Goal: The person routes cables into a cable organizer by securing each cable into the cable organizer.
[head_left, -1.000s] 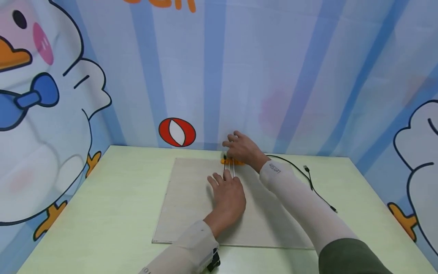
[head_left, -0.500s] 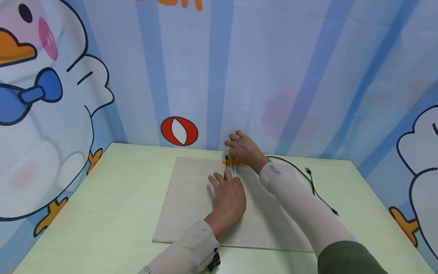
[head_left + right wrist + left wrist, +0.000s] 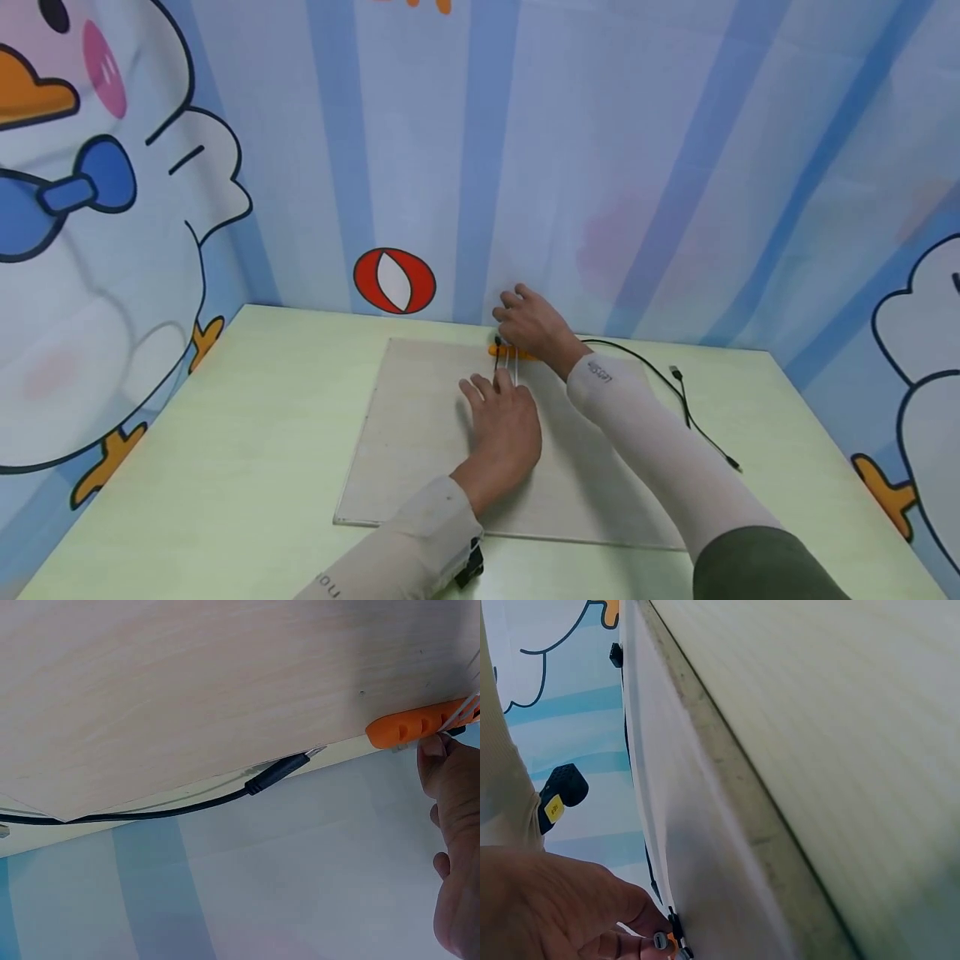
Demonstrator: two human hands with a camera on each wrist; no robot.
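Observation:
An orange cable holder (image 3: 495, 351) with notches sits at the far edge of the pale board (image 3: 420, 417). White cables (image 3: 515, 367) and a thin black cable (image 3: 496, 361) run from it towards the left hand (image 3: 504, 429). That hand holds the white cable over the board, with its grip hidden beneath the fingers and the other fingers spread. The right hand (image 3: 536, 325) reaches over the holder; in the right wrist view, its thumb and finger pinch the white cable right at the orange holder (image 3: 390, 731). Grey plug ends (image 3: 660, 941) show beside the right fingertips in the left wrist view.
A black cable (image 3: 637, 354) curves across the table's right side, with a USB plug (image 3: 676, 373) and a small plug end (image 3: 732, 462). Another black plug (image 3: 277, 774) lies along the board's far edge. A printed cloth wall (image 3: 420, 150) stands right behind the table.
Both hands keep almost the same place at the holder and the white cable. The head view has shifted slightly, and the left hand sits a touch higher and further right.

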